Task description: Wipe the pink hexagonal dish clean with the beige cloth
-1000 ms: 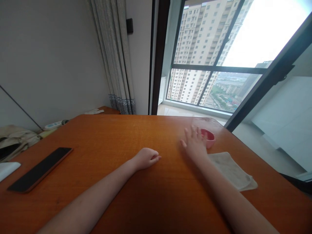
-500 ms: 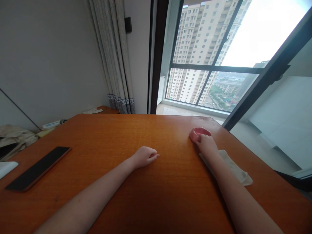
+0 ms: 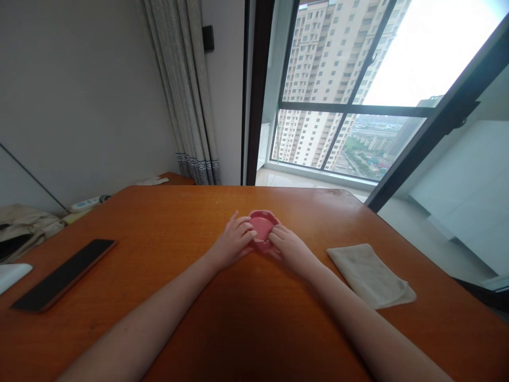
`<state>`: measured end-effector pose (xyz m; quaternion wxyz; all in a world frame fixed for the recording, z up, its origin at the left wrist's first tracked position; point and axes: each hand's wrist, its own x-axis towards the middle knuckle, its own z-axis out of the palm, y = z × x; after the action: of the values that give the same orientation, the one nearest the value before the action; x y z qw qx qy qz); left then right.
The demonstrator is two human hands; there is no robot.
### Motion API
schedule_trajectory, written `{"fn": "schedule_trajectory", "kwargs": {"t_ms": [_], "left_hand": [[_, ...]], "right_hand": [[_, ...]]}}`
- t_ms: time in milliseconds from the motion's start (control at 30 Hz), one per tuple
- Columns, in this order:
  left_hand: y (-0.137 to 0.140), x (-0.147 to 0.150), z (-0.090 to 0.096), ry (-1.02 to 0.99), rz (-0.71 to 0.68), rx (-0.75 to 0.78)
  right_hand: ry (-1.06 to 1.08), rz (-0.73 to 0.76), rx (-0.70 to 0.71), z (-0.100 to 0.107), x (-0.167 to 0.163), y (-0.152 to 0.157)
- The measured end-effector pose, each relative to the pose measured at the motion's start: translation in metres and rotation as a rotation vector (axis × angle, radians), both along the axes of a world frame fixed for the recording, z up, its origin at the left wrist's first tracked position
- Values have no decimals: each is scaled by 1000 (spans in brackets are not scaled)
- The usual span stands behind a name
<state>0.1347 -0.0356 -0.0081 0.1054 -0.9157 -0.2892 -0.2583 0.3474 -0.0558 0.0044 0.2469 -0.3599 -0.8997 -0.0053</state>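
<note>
A small pink dish (image 3: 262, 226) with a wavy rim is at the middle of the brown table, its hollow side facing me. My left hand (image 3: 234, 240) grips its left side, with fingertips over the rim. On the opposite side, my right hand (image 3: 291, 247) holds the dish with its fingers curled over the edge. Both thumbs are mostly hidden. Whether the dish rests on the table or is slightly raised, I cannot tell. A folded beige cloth (image 3: 370, 275) lies to the right of my right forearm.
The wooden table (image 3: 191, 207) has its far edge by the window wall. At the left lie a long black flat panel (image 3: 66, 276) and part of a white object (image 3: 14, 275). A power strip (image 3: 86, 203) sits beyond the left edge.
My right hand has brought the pink dish from the far right to the middle. My left hand has gone from a loose fist to holding the dish's left side. The cloth is uncovered.
</note>
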Motion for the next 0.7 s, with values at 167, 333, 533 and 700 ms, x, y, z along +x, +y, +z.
{"fn": "schedule_trajectory", "kwargs": {"t_ms": [167, 333, 533, 700], "left_hand": [[4, -14, 8, 52, 22, -44], [13, -62, 17, -26, 318, -78], [28, -125, 12, -12, 797, -74], [33, -141, 2, 19, 966, -68]], "right_hand": [[188, -41, 27, -10, 5, -2], [209, -218, -17, -17, 21, 8], [154, -239, -82, -24, 23, 15], [127, -239, -104, -26, 25, 15]]}}
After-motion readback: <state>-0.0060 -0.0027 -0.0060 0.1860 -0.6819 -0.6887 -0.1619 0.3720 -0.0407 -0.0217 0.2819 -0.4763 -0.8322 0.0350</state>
